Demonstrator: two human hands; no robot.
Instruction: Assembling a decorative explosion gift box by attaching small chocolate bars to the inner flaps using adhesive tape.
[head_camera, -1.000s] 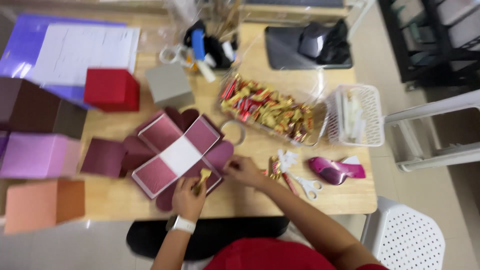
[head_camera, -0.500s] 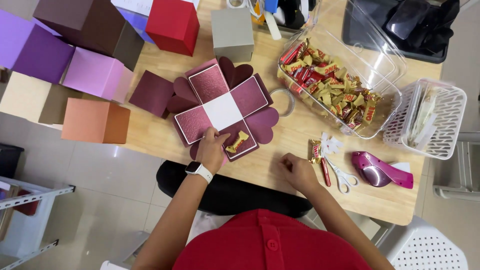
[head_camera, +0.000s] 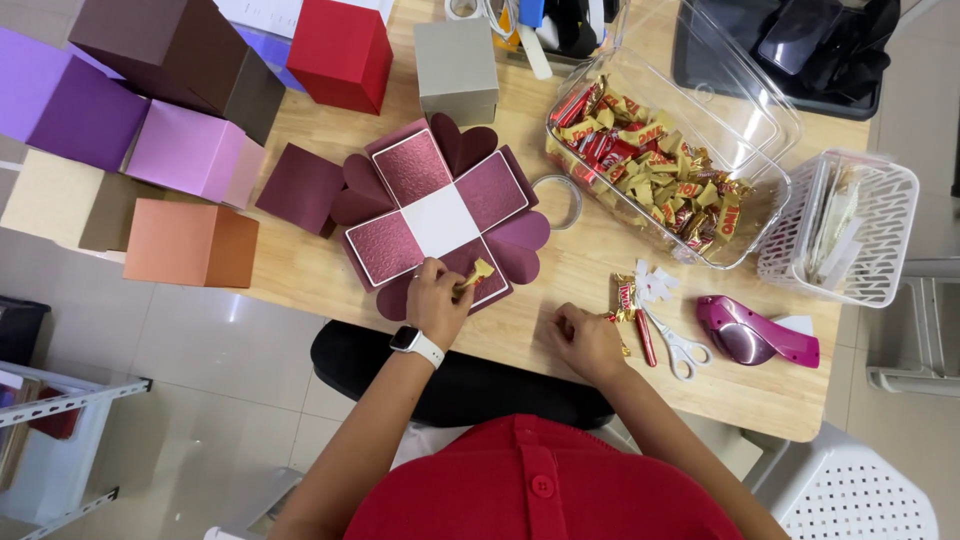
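Gold-wrapped candy (head_camera: 475, 275) pinched in left hand (head_camera: 437, 300) fingers over unfolded box's (head_camera: 440, 220) near edge; right hand (head_camera: 585, 340) seemingly clenched.

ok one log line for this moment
left hand: holds gold candy on open box | right hand: on table by scissors

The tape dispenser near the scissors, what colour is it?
The tape dispenser is shiny magenta pink, seen in the head view, right of the scissors.
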